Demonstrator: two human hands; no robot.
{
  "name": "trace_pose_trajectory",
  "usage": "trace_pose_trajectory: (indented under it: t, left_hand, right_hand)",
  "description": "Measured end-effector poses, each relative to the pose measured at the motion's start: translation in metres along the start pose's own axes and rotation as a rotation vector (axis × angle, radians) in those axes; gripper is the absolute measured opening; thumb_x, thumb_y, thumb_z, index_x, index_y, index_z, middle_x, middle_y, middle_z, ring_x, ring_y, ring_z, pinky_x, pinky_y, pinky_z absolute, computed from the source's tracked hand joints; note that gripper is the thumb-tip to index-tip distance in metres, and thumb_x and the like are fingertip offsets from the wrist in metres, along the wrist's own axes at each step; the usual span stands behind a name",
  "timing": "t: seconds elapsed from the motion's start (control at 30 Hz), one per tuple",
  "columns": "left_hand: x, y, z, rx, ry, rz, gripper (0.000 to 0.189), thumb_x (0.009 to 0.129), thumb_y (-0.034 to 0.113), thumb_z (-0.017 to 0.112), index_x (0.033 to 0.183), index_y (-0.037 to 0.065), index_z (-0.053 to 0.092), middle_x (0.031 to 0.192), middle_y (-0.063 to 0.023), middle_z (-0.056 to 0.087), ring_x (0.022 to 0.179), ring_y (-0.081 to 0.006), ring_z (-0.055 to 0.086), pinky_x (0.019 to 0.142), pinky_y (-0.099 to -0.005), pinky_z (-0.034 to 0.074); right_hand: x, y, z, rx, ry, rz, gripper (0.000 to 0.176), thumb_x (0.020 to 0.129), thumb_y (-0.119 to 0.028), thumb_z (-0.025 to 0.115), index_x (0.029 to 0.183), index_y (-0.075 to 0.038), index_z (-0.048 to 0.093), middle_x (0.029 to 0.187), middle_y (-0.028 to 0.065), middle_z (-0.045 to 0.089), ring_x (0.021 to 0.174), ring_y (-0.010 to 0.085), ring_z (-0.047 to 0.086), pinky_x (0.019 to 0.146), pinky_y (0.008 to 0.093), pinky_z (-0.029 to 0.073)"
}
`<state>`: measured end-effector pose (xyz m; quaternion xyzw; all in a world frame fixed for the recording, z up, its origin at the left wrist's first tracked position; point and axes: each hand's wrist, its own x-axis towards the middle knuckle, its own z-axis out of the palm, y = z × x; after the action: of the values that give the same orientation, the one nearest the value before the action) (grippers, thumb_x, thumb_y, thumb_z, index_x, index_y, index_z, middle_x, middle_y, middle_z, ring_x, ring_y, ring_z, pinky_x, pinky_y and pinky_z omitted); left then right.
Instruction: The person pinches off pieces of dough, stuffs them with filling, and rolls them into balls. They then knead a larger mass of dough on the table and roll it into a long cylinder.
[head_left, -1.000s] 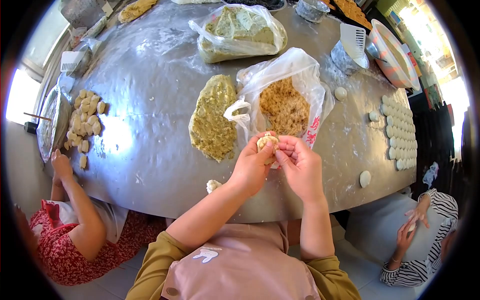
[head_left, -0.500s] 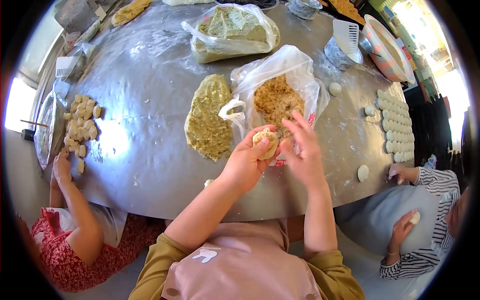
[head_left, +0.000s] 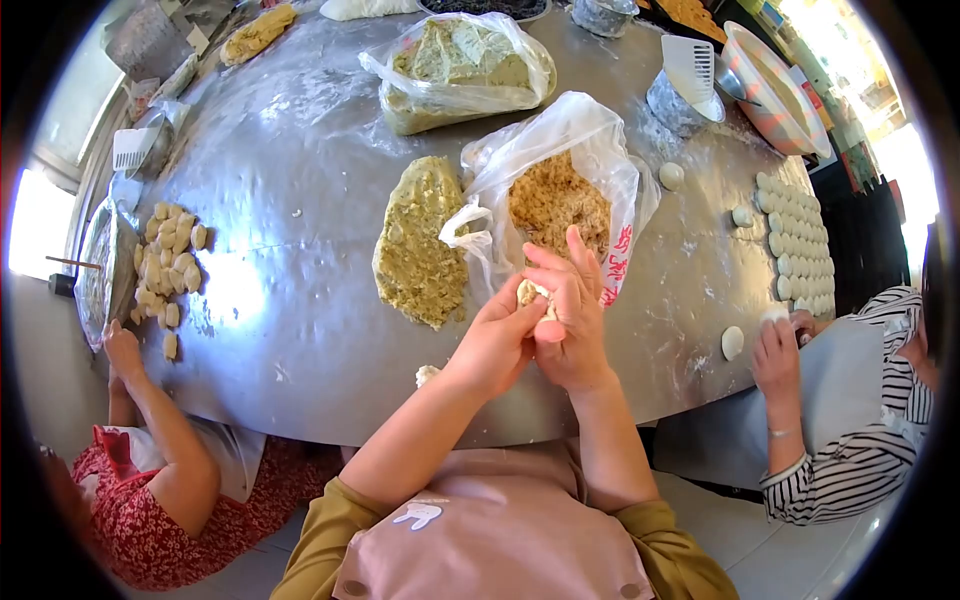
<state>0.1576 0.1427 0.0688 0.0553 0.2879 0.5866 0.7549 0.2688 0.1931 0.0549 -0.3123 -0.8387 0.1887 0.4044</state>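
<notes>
Over the table's near edge, my left hand (head_left: 497, 345) is closed round a small piece of filled dough (head_left: 528, 291). Against its other side presses my right hand (head_left: 574, 335), thumb and palm on the dough, with some fingers stretched upward. Most of the dough is hidden between the two hands. Just beyond them lies a clear plastic bag (head_left: 592, 125) with brown crumbly filling (head_left: 560, 205) in it. A greenish-yellow slab of filling (head_left: 422, 245) rests left of the bag. Near my left forearm is a small white dough scrap (head_left: 427, 375).
A bag of green filling (head_left: 465, 60) sits farther back. Dough pieces (head_left: 165, 260) are heaped at left by a person in red (head_left: 190, 480). Rows of round dough pieces (head_left: 797, 240) lie at right, near a person in striped sleeves (head_left: 835, 460). A basin (head_left: 770, 90) stands behind.
My right hand has come in from the right onto the dough, which it now partly covers. The person at right has brought both hands together at the table edge.
</notes>
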Motion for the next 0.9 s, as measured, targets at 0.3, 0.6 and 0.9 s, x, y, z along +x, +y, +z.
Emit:
trace_pose_trajectory:
  t: [0.3,0.6,0.9]
  left_hand:
    - [-0.001,-0.011,-0.030,0.194,0.000,0.063,0.026,0.097,0.010,0.041,0.122,0.004,0.047,0.123,-0.0107,0.052,0.109,-0.0191,0.054,0.092,-0.0313,0.047]
    - [-0.012,-0.014,-0.001,0.661,-0.041,0.568,0.040,0.099,0.014,0.042,0.137,0.001,0.039,0.129,-0.0114,0.050,0.119,-0.0212,0.048,0.100,-0.0300,0.036]
    - [-0.012,-0.001,-0.004,1.258,-0.027,0.893,0.061,0.098,0.047,0.026,0.129,0.001,0.051,0.139,-0.0166,0.035,0.127,-0.0258,0.033,0.103,-0.0393,0.028]
  right_hand:
    - [-0.003,-0.019,0.020,-0.105,0.120,-0.002,0.018,0.095,-0.021,0.048,0.093,-0.007,0.060,0.103,0.0064,0.068,0.124,0.0372,0.048,0.107,0.0468,0.026]
    - [0.005,-0.022,0.023,1.099,0.353,0.721,0.056,0.100,-0.043,0.031,0.133,0.003,0.038,0.132,0.0172,0.048,0.125,0.0199,0.042,0.106,0.0350,0.031]
    - [-0.010,-0.036,0.019,1.058,0.095,0.639,0.053,0.100,-0.041,0.038,0.124,0.005,0.047,0.131,0.0169,0.049,0.112,0.0188,0.049,0.095,0.0341,0.039]
